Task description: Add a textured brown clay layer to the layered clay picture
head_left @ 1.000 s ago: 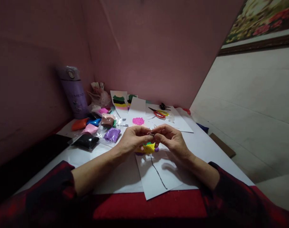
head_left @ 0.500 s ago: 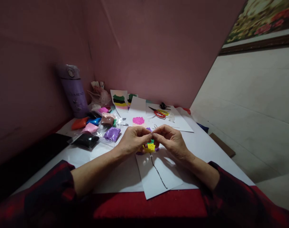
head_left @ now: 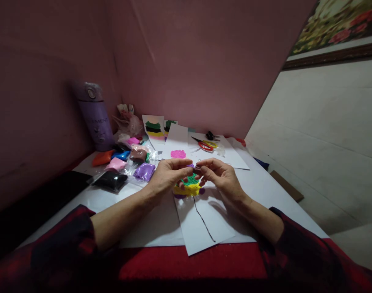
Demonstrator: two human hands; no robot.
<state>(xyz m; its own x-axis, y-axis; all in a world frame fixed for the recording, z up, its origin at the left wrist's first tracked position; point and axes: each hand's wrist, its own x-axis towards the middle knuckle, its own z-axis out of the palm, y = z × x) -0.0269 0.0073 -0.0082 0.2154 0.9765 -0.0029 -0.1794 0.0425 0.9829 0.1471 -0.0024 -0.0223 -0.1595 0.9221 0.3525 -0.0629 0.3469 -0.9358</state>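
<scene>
My left hand and my right hand meet fingertip to fingertip over the sheet. Both are closed in a pinch on a small dark piece, partly covered by the fingers; its material is too small to make out. Below them, a white sheet of paper carries patches of clay-like material in green, yellow and purple. A thin dark line runs down the sheet from the yellow patch. Just beyond my hands lies a bright pink textured patch, its lower part hidden.
Bags of coloured clay, with black and purple nearest, lie at left. Behind them stands a purple bottle. Red-handled scissors rest on paper at the back right. Coloured cards lean against the pink wall.
Fingertips of both hands have drawn slightly apart and lifted, so the small dark piece and more of the green patch now show between them.
</scene>
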